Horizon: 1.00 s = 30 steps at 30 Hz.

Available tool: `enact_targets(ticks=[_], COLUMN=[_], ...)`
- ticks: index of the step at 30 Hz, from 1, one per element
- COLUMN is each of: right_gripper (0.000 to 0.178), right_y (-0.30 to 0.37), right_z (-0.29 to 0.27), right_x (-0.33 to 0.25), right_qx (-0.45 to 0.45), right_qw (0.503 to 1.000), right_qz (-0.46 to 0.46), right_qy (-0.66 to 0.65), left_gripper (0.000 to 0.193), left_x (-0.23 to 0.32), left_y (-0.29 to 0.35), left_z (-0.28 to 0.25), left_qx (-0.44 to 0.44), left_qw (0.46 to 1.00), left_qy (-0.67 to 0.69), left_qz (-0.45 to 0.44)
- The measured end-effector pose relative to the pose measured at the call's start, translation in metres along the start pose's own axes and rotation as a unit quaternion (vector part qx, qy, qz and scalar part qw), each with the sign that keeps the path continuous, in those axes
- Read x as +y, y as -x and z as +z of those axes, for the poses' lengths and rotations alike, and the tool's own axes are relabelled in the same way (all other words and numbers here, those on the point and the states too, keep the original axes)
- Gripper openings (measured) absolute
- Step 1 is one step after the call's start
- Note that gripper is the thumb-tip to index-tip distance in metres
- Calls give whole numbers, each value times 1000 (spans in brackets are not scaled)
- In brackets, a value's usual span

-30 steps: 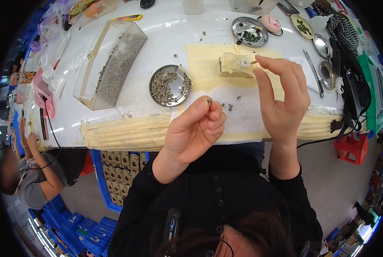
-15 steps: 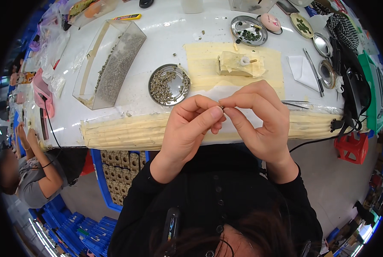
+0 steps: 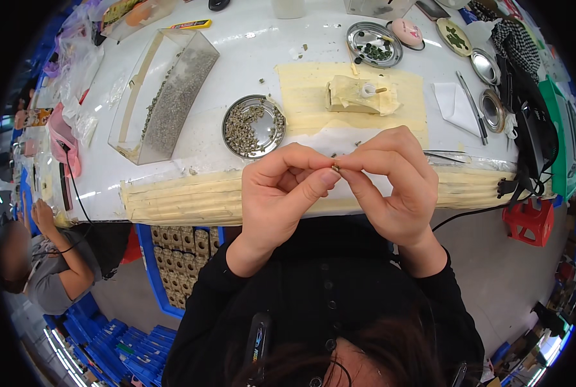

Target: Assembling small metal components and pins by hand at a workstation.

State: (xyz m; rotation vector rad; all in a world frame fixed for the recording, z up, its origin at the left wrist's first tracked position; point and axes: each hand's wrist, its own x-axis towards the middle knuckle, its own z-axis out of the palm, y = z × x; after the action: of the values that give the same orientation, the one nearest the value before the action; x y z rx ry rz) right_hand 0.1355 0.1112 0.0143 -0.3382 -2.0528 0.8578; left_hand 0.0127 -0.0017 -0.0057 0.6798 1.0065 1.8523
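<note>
Evidently the thing in hand is tiny: a small brownish piece (image 3: 335,168) sits where the left hand (image 3: 268,193) and the right hand (image 3: 394,184) meet, just over the table's near edge. Each hand has thumb and forefinger closed on it, tip to tip; which one bears it cannot be told, as the fingers cover most of it. So fine a pinch probably suits something too little for a full grip, and holding it near the chest likely gives a close view.

A round metal dish (image 3: 266,133) of small greyish bits stands just beyond the left hand, presumably for easy reach. Farther left, a clear box (image 3: 201,50) holds many more. Beyond the right hand, a tape-covered block (image 3: 339,106) with a short stick rests on yellow tape (image 3: 294,84), which seems to shield the tabletop.

The table (image 3: 201,126) is white and glossy, its near edge padded with yellowish strips (image 3: 185,200). Far right lies a metal plate (image 3: 367,32) with dark green bits.

Below, to the left, a blue crate (image 3: 147,274) holds tan blocks (image 3: 181,264); a red stool (image 3: 529,222) stands right, on a grey floor (image 3: 488,277). Another person (image 3: 52,280) sits at the left.
</note>
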Motion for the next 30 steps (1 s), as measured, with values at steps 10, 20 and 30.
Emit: enact_targets(ticks=[10, 20, 30], right_gripper=[25, 26, 26], right_y=[5, 5, 5], right_z=[3, 3, 3], right_x=[1, 2, 3], right_qx=[13, 13, 15], right_qw=[1000, 1000, 1000], right_qz=[16, -8, -11], right_qy=[-10, 4, 5], left_gripper=[15, 16, 16], left_x=[2, 6, 5], left_y=[-4, -3, -2], left_z=[-7, -6, -6], left_qx=[-21, -27, -25], left_qw=[938, 932, 932], left_qy=[-288, -312, -315], left_qz=[191, 183, 179])
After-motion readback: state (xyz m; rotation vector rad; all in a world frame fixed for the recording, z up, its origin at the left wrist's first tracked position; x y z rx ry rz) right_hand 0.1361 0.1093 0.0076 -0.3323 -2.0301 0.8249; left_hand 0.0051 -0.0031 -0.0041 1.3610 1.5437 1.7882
